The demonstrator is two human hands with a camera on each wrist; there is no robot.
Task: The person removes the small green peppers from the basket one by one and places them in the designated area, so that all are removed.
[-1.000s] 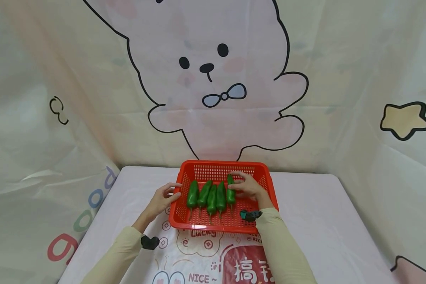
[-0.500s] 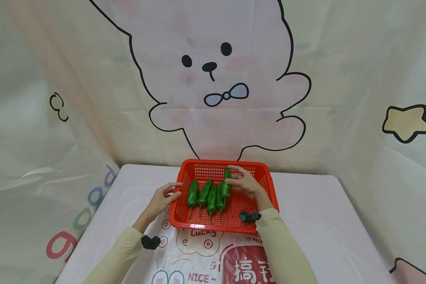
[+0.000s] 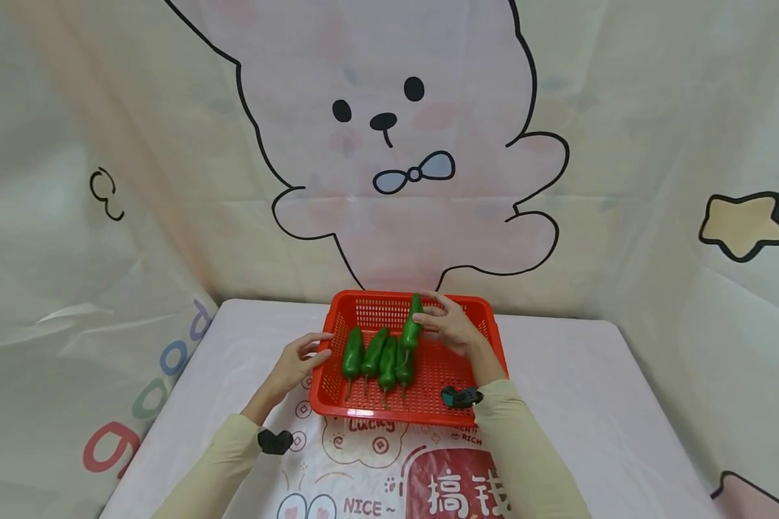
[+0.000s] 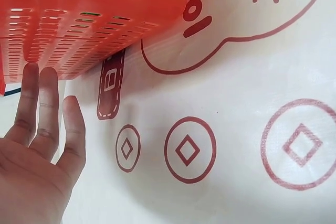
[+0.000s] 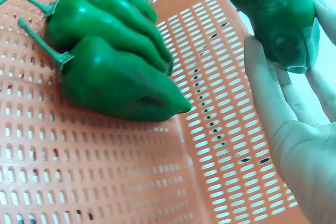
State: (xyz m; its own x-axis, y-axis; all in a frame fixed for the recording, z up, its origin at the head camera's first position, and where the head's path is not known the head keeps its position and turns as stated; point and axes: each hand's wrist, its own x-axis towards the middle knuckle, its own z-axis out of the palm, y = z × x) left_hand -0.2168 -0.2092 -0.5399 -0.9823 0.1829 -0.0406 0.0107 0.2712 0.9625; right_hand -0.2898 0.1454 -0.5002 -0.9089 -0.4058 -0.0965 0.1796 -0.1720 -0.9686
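Note:
My right hand (image 3: 456, 329) pinches a green pepper (image 3: 412, 328) between thumb and fingers, raised above the red plastic basket (image 3: 396, 415). In the right wrist view, the lifted pepper (image 5: 283, 17) is clear of the basket floor. Several other green peppers (image 3: 371, 353) lie side by side in the basket's left half, stems toward the front. The closest one to the right hand is a glossy pepper (image 5: 115, 80) with a pointed tip. At the basket's left side is my left hand (image 3: 295, 364); its straight fingers (image 4: 48, 103) touch the slotted wall (image 4: 79, 35).
The basket stands on a white table covering (image 3: 571, 404) with printed drawings and lettering at the front. A patterned cloth backdrop (image 3: 389, 238) rises directly behind the table, with more cloth at both sides. A dark device (image 3: 461, 397) sits on the right wrist.
The right hand has lifted the rightmost pepper off the basket floor and carried it up and slightly left, over the neighbouring pepper. The left hand has stayed at the basket's side.

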